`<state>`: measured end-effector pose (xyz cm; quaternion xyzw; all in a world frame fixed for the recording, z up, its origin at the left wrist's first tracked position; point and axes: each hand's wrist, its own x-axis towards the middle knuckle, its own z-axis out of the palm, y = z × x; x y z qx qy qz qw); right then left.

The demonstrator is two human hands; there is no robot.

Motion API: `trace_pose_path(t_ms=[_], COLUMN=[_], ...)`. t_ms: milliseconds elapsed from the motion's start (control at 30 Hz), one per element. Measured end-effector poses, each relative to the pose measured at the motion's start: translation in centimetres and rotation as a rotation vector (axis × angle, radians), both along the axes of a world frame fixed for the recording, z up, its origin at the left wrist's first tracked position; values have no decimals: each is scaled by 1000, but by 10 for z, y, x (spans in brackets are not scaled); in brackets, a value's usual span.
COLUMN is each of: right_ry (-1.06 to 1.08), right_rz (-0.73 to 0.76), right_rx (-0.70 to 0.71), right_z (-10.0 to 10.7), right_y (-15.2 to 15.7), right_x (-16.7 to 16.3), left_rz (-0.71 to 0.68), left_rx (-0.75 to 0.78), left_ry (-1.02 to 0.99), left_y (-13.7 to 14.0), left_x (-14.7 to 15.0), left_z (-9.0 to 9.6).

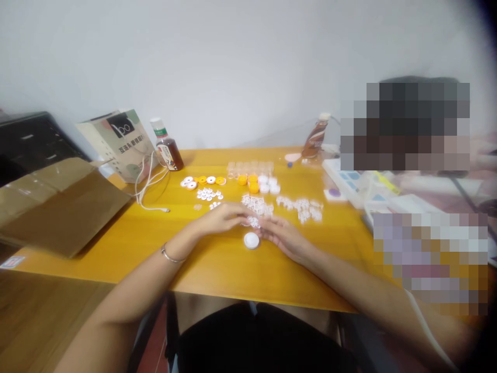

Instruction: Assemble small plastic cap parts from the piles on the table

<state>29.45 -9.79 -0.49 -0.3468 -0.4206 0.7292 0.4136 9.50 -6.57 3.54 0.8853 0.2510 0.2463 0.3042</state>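
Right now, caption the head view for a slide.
Left hand and right hand near small white pieces on a yellow table.

The tabletop looks like smooth wood with a soft gloss. The small pieces and the round disc look like white plastic; the bracelet is shiny metal. The printed bag looks like paper, the wall matt.

Head camera is looking out from the wearer's own head | is sitting above and behind the left hand and right hand | is facing forward, tilting down over the table | is hanging near, catching the lap below the hands, the wall beyond
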Motion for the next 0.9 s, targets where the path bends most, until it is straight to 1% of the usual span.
trace_pose_path(t_ms=[400, 467, 633, 800, 900], right_ry=[-25, -34, -30, -28, -33], right_rz=[-28, -33, -23, -21, -23], right_rx=[26, 25, 13, 22, 23], right_z=[-2, -2, -2, -2, -1], right_y=[-1, -1, 0, 0, -1], right_x=[-3, -3, -2, -2, -2], left_rz=[42, 63, 162, 154, 151], left_rx=[-13, -40, -220, -442, -491], left_ry=[11, 3, -90, -194, -216], left_y=[-7, -7, -3, -1, 0], left_x=[7, 8, 10, 13, 13], left_z=[3, 1, -11, -18, -20])
